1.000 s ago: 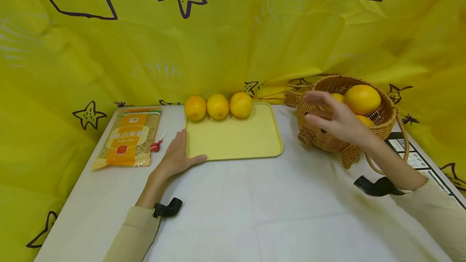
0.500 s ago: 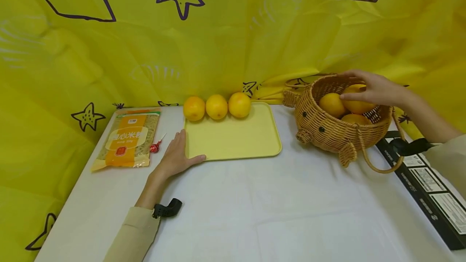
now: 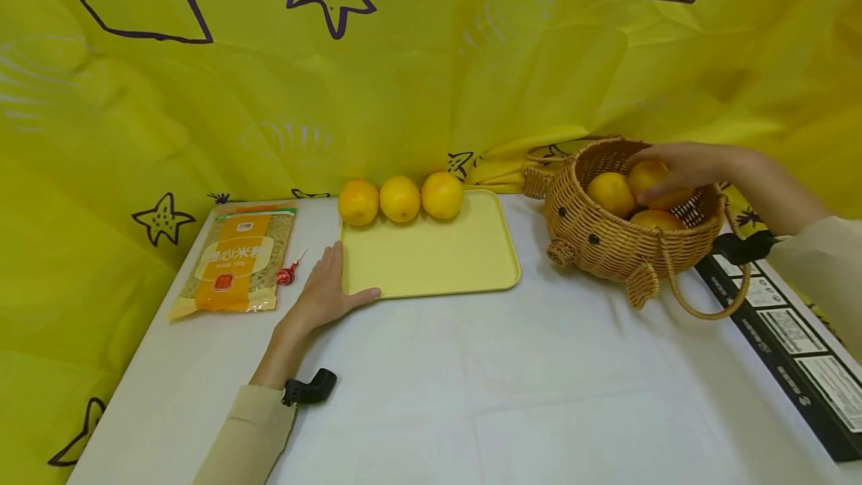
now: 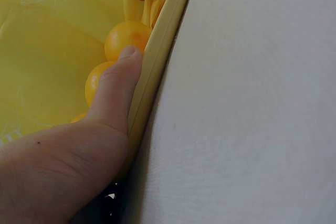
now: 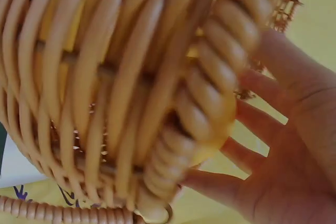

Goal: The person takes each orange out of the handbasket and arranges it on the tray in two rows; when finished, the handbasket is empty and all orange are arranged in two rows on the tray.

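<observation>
My left hand (image 3: pixel 328 292) lies with straight fingers along the left edge of a pale yellow tray (image 3: pixel 431 260), its thumb at the front edge. Three oranges stand in a row at the tray's back left: a left one (image 3: pixel 358 203), a middle one (image 3: pixel 400 199) and a right one (image 3: pixel 442 195). Over at the right, my right hand (image 3: pixel 700 165) reaches into a wicker basket (image 3: pixel 586 238) with an animal face and grips an orange (image 3: pixel 648 177), fingers curled round it. Two other oranges (image 3: pixel 611 194) show inside. The basket wall hides part of the fruit in the right wrist view.
A bag of rice noodles (image 3: pixel 236 260) and a red-wrapped lollipop (image 3: pixel 288 273) lie left of the tray. A flat black-and-white box (image 3: pixel 781 343) lies along the right side, and a yellow curtain (image 3: pixel 404 96) hangs behind the table.
My right hand has moved right and over the basket, then down onto an orange inside, its fingers closing round it. The left hand has kept its place at the tray.
</observation>
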Demonstrator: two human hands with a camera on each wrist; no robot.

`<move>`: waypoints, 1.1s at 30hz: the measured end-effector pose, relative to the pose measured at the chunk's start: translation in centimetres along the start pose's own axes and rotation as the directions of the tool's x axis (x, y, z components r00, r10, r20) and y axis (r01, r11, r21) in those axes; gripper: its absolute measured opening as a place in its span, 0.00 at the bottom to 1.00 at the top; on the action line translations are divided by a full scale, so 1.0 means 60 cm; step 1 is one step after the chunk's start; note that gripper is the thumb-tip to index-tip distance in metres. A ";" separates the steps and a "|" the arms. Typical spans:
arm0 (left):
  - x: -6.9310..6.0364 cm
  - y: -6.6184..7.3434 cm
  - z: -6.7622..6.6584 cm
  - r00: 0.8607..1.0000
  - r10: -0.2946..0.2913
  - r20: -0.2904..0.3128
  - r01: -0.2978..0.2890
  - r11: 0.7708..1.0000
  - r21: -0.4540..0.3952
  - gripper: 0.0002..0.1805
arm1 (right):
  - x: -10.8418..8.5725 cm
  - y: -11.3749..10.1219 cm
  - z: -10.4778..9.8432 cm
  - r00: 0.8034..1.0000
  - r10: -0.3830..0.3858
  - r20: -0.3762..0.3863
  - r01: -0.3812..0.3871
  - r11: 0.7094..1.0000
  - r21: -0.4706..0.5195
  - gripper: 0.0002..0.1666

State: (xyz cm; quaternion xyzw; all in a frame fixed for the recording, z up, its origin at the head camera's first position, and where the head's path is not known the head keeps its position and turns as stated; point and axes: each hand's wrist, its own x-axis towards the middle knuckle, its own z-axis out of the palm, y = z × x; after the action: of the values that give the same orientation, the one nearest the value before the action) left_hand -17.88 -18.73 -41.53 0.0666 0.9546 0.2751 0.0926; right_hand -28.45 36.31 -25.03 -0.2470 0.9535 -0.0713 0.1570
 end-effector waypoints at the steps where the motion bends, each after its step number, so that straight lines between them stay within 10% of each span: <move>1: 0.000 0.000 0.000 1.000 0.000 0.001 0.000 1.000 -0.001 0.67 | 0.003 0.002 0.003 1.000 -0.009 0.005 0.009 1.000 -0.012 0.37; 14: 0.002 -0.001 0.003 1.000 -0.006 -0.002 0.006 1.000 0.008 0.68 | 0.009 0.033 0.033 1.000 0.001 -0.014 -0.001 0.999 0.052 0.40; 33: -0.001 0.001 -0.001 1.000 0.000 0.002 0.000 1.000 0.000 0.67 | -0.012 -0.060 0.009 0.961 0.134 -0.243 -0.025 0.915 0.403 0.40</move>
State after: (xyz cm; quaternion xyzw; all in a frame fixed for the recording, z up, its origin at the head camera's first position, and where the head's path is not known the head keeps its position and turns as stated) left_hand -17.83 -18.71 -41.44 0.0669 0.9546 0.2749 0.0934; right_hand -26.08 33.49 -24.57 -0.1590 0.9409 -0.2888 0.0777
